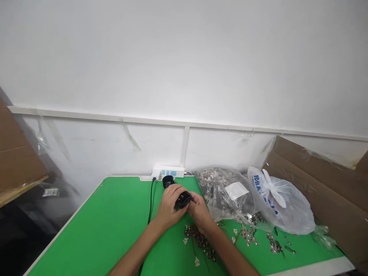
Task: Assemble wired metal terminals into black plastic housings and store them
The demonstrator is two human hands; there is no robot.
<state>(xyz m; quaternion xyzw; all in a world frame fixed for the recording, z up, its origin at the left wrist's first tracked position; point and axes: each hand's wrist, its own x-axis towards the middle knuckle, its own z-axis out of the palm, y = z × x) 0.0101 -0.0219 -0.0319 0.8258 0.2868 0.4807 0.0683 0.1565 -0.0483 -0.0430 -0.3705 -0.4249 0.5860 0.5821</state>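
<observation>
From my remote seat, the far left shows a leaning sheet of brown cardboard (17, 161) beside the green table (109, 222). Moving right across the bare green top, I see a black cable (150, 203) running from the white power strip (169, 172) at the table's back edge down towards me, passing just left of my left forearm. My left hand (169, 209) sits near the middle of the table, its fingers curled closed around a small black device (183, 199), which is held just above the surface in front of the power strip. My right hand (199, 214) meets it from the other side, fingers bent in and pinching the device's right end, so both hands grip it together. Under my right wrist lies a scatter of small metal pieces (198, 239), some with white tags. Just right of the hands slumps a clear bag (224, 191) packed with more metal parts, touching a knotted white bag (281, 209) with blue print. A large cardboard panel (322, 180) leans behind at the far right.
</observation>
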